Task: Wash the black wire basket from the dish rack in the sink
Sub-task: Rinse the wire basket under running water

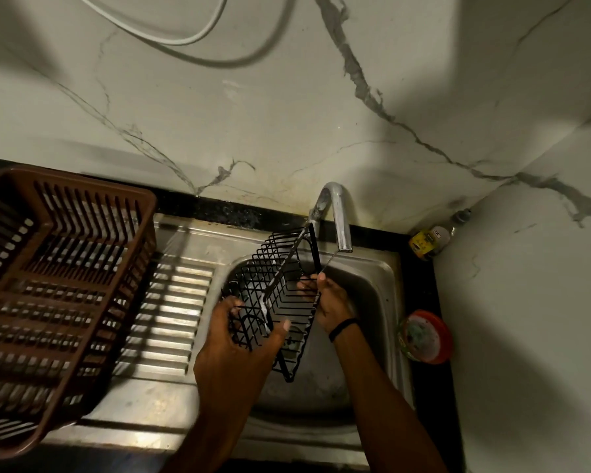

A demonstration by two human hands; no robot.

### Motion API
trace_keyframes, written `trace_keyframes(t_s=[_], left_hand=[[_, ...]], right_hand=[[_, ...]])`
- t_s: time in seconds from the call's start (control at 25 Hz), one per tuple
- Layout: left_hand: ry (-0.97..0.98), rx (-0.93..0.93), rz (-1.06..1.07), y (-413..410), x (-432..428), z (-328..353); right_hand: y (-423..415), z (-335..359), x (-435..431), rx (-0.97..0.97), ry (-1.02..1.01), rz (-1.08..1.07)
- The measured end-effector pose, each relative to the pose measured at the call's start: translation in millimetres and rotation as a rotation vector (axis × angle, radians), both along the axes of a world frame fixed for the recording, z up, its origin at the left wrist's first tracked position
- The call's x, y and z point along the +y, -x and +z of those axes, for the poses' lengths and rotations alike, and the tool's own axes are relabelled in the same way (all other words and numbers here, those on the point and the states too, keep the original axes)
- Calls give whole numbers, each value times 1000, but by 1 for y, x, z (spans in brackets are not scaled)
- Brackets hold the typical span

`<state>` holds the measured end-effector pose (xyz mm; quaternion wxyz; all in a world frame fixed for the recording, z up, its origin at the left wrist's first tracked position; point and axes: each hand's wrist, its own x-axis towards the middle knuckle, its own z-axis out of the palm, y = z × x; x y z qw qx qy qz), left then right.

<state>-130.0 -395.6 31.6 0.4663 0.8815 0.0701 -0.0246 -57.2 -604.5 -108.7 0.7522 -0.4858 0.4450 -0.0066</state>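
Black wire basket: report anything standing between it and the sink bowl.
Nothing visible does. The left hand and right hand hold the black wire basket tilted directly over the sink bowl, close to the tap spout. The brown dish rack sits off to the left on the drainboard, out of the way.

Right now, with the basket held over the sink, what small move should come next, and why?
Probably slide the black wire basket a little rightward under the tap spout. The left hand and right hand both grip it, tilted, above the sink, yet most of its wires lie left of the spout, where what looks like a thin trickle falls.
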Motion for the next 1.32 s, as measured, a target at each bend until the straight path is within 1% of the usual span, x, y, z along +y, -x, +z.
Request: trace_keyframes(t_s=[0.04,0.12,0.16,0.2,0.24,0.28,0.32,0.48,0.6,0.68,0.76,0.92,1.04,1.2,1.32], left_hand=[[-17,59,-44,0,1,0],[-38,75,-122,1,6,2],[14,67,-139,1,8,7],[118,96,-140,-1,10,13],[241,150,-135,-3,12,19],[323,206,-133,-7,13,23],[349,251,-139,-12,11,24],[188,398,-240,-44,-10,17],[107,466,-276,-67,-30,7],[77,478,-285,-74,-37,-1],[70,470,-291,-74,-40,-6],[90,359,-267,-66,-39,-11],[86,269,-228,-62,-33,-9],[23,231,-222,-64,-26,-8],[7,220,-229,-64,-22,-4]], right_hand=[[0,-1,0,1,8,-2],[0,-3,1,-5,19,5],[0,-3,2,-10,27,12],[-1,-3,4,-18,32,13],[-1,-1,6,-30,25,7],[-2,0,7,-49,12,-2],[-3,3,7,-69,7,-3],[-11,11,3,-123,45,31],[-16,15,-8,-72,125,0],[-15,12,-16,-66,135,-8],[-13,9,-22,-68,94,17],[-15,15,-31,-63,-33,49],[-17,20,-33,-77,-32,96],[-15,28,-29,-109,-75,126],[-15,28,-27,-100,-36,125]])
